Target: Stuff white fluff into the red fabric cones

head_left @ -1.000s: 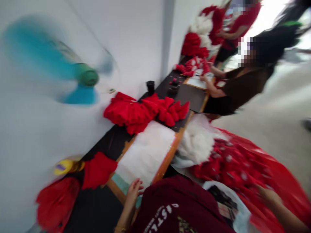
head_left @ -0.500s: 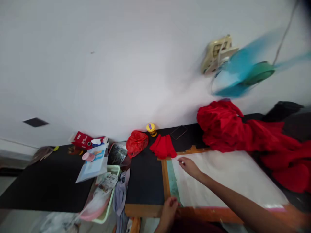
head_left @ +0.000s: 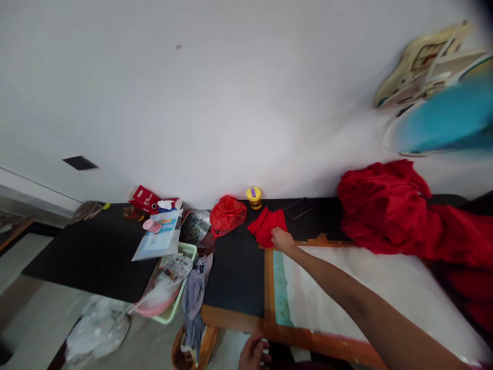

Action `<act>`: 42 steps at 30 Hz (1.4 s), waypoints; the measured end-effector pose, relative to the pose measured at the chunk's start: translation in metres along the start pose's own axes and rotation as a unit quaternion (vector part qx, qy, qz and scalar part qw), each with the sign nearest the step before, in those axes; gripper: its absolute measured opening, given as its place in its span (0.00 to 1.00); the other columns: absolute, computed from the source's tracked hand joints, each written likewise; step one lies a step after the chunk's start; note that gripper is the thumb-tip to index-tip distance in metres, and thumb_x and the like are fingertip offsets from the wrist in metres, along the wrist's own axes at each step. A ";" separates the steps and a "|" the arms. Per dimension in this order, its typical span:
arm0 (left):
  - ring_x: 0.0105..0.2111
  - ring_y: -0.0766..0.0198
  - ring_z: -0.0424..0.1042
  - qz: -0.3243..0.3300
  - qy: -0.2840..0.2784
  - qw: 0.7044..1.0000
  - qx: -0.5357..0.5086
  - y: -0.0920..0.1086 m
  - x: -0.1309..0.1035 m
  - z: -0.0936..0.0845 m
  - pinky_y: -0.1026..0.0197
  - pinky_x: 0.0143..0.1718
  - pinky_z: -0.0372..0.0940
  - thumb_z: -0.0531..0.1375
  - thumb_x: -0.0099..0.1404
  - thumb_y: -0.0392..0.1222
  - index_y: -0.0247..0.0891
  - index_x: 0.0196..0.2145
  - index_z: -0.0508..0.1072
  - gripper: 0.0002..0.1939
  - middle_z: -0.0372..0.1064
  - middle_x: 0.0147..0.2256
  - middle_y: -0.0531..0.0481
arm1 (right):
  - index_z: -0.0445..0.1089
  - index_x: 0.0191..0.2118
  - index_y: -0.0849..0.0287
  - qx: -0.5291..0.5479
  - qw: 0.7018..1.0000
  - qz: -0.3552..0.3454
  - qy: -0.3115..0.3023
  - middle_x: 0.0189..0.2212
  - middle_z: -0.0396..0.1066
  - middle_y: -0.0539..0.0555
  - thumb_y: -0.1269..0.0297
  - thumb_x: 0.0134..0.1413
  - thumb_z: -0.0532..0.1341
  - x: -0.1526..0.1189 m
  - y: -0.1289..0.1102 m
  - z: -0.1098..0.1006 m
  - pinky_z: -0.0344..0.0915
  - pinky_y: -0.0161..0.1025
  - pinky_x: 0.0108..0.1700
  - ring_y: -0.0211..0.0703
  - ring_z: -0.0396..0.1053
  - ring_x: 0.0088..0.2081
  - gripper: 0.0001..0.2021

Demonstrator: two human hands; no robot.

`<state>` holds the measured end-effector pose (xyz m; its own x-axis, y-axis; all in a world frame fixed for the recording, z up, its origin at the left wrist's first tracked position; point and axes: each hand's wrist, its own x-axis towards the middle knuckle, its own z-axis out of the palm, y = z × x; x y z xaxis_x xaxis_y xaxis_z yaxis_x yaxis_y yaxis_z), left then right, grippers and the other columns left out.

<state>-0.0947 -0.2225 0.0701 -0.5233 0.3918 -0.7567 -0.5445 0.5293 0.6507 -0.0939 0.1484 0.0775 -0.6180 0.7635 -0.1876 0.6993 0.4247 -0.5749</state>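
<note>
My right hand reaches across the table, its fingers closed on the near edge of a small folded red cloth. At the bottom of the view my left hand is beside the table's front edge, fingers curled and partly apart, with nothing seen in it. A white sheet lies under my right forearm, inside a border of brown tape, with a green strip along its left side.
Behind the cloth are a yellow-lidded jar, a phone and a red plastic bag. A large red fabric heap lies right. Leftward are a green basket and a plastic packet. A blue fan blurs at upper right.
My right hand has moved forward from the white sheet to the small red cloth and taken hold of its edge. The camera view has shifted, and my left hand sits slightly lower in it.
</note>
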 end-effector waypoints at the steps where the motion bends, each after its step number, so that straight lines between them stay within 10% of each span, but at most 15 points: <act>1: 0.24 0.63 0.70 0.012 -0.003 1.000 0.014 0.006 0.002 0.005 0.63 0.23 0.60 0.66 0.44 0.63 0.37 0.37 0.72 0.30 0.74 0.32 0.45 | 0.71 0.40 0.60 0.012 1.000 -0.003 0.009 0.41 0.73 0.58 0.74 0.55 0.57 -0.005 0.004 -0.006 0.64 0.35 0.43 0.44 0.71 0.43 0.08; 8: 0.47 0.52 0.70 0.337 0.035 0.927 0.161 0.104 0.020 0.078 0.54 0.40 0.69 0.60 0.58 0.52 0.36 0.55 0.65 0.30 0.64 0.54 0.34 | 0.69 0.35 0.58 0.138 0.988 -0.025 0.056 0.34 0.73 0.51 0.73 0.51 0.56 -0.093 0.028 -0.045 0.64 0.34 0.40 0.39 0.70 0.34 0.07; 13: 0.50 0.51 0.68 0.481 -0.079 0.825 0.287 0.150 0.021 0.141 0.49 0.50 0.65 0.58 0.57 0.38 0.37 0.51 0.68 0.22 0.67 0.49 0.38 | 0.69 0.34 0.57 0.214 0.975 0.008 0.068 0.29 0.74 0.48 0.76 0.48 0.55 -0.162 0.033 -0.045 0.65 0.30 0.32 0.36 0.71 0.29 0.09; 17: 0.39 0.56 0.72 0.464 -0.168 0.807 0.326 0.137 0.018 0.161 0.54 0.44 0.66 0.52 0.60 0.34 0.39 0.36 0.71 0.10 0.71 0.35 0.46 | 0.71 0.34 0.58 0.238 0.966 0.056 0.084 0.29 0.75 0.48 0.75 0.50 0.56 -0.185 0.060 -0.041 0.67 0.31 0.33 0.37 0.72 0.30 0.09; 24: 0.36 0.56 0.71 0.450 -0.055 0.850 0.270 0.137 0.022 0.189 0.55 0.42 0.66 0.55 0.58 0.38 0.40 0.34 0.70 0.06 0.71 0.34 0.47 | 0.64 0.56 0.61 0.160 0.941 0.248 0.168 0.58 0.61 0.65 0.74 0.54 0.57 -0.197 0.178 -0.067 0.67 0.44 0.46 0.42 0.72 0.37 0.23; 29: 0.36 0.58 0.70 0.402 -0.137 0.852 0.307 0.122 0.029 0.209 0.56 0.43 0.65 0.59 0.54 0.35 0.39 0.35 0.71 0.09 0.70 0.34 0.48 | 0.70 0.51 0.60 0.133 0.934 0.294 0.153 0.54 0.66 0.63 0.75 0.50 0.58 -0.198 0.227 -0.076 0.66 0.41 0.42 0.47 0.72 0.41 0.20; 35: 0.39 0.60 0.69 0.295 -0.211 0.889 0.278 0.084 0.021 0.230 0.57 0.43 0.66 0.63 0.56 0.41 0.37 0.47 0.70 0.20 0.70 0.41 0.44 | 0.72 0.36 0.59 0.211 0.937 0.254 0.116 0.25 0.71 0.51 0.65 0.58 0.51 -0.198 0.211 -0.073 0.65 0.35 0.30 0.42 0.69 0.28 0.13; 42: 0.31 0.63 0.71 0.083 -0.295 0.949 0.073 0.097 0.004 0.271 0.63 0.30 0.66 0.70 0.49 0.54 0.33 0.45 0.72 0.30 0.73 0.35 0.45 | 0.71 0.32 0.58 0.329 0.939 0.083 0.047 0.26 0.70 0.50 0.60 0.54 0.56 -0.243 0.148 -0.070 0.65 0.34 0.31 0.40 0.67 0.29 0.09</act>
<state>0.0281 0.0341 0.1132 -0.1115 0.8096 -0.5763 -0.3673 0.5052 0.7809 0.1850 0.0601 0.0939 -0.4639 0.8457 -0.2640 0.3899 -0.0727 -0.9180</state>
